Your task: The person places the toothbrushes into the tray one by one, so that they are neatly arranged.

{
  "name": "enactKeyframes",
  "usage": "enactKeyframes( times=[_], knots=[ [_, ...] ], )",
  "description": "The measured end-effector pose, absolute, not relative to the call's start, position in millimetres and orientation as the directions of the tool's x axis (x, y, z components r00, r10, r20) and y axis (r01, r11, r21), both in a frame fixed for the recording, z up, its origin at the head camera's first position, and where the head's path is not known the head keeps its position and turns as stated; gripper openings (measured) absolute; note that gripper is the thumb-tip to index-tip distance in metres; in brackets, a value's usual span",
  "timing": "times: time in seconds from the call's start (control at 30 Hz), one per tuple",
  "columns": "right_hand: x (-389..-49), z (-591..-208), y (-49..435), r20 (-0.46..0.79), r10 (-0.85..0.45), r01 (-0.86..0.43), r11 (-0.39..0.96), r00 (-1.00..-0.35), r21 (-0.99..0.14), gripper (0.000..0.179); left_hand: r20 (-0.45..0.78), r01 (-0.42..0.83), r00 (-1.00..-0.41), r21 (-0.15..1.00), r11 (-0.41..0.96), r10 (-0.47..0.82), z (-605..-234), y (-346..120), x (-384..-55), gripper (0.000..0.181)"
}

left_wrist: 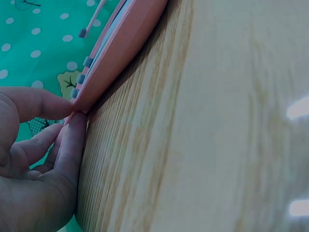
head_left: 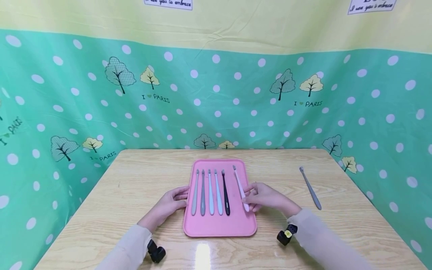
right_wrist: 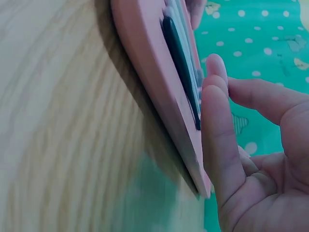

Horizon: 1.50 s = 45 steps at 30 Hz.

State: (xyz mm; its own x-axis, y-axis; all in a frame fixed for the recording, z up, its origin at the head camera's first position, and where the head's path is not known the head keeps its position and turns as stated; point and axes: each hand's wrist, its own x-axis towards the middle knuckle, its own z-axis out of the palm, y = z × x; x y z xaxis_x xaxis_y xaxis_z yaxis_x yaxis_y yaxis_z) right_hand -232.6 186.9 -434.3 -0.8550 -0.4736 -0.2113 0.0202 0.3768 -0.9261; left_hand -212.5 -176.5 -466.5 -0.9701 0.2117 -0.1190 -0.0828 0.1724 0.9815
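A pink cuticle trimmer (head_left: 239,183), slim with a small grey tip, slants over the right part of a pink tray (head_left: 221,227). The thumb and fingers of my right hand (head_left: 264,195) pinch its thick lower end; in the right wrist view those fingers (right_wrist: 217,111) hide it. My left hand (head_left: 168,205) grips the tray's left edge between thumb and fingers, as the left wrist view shows at the tray rim (left_wrist: 126,48). Side by side on the tray lie more trimmers: grey ones (head_left: 203,195), pale blue ones (head_left: 218,195) and a black one (head_left: 225,195).
One more grey trimmer (head_left: 311,189) lies on the wooden table (head_left: 141,168), right of the tray and beyond my right forearm. A green dotted curtain (head_left: 216,112) hangs behind the table's far edge and along both sides.
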Motion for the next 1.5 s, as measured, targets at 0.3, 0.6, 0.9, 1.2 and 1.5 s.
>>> enactKeyframes(
  times=[0.3, 0.6, 0.9, 1.2, 1.5],
  knots=[
    [-233, -447, 171, -0.194, -0.461, 0.006, 0.379, -0.866, -0.925, 0.051, -0.120, -0.083, -0.971, 0.981, 0.175, 0.209, -466, -177, -212, 0.066],
    [-229, -450, 160, -0.188, -0.435, 0.001, 0.395, -0.881, -0.919, 0.053, -0.125, -0.088, -0.971, 0.979, 0.183, 0.202, -469, -177, -214, 0.066],
    [-228, -451, 150, -0.184, -0.387, -0.005, 0.439, -0.904, -0.898, 0.051, -0.119, -0.076, -0.971, 0.976, 0.205, 0.208, -471, -178, -214, 0.066],
    [-227, -452, 146, -0.174, -0.383, -0.021, 0.453, -0.907, -0.891, 0.051, -0.125, -0.087, -0.966, 0.981, 0.174, 0.227, -469, -178, -212, 0.067],
    [-226, -450, 147, -0.181, -0.381, -0.017, 0.461, -0.907, -0.887, 0.056, -0.131, -0.096, -0.971, 0.980, 0.177, 0.201, -467, -177, -212, 0.066]
  ],
)
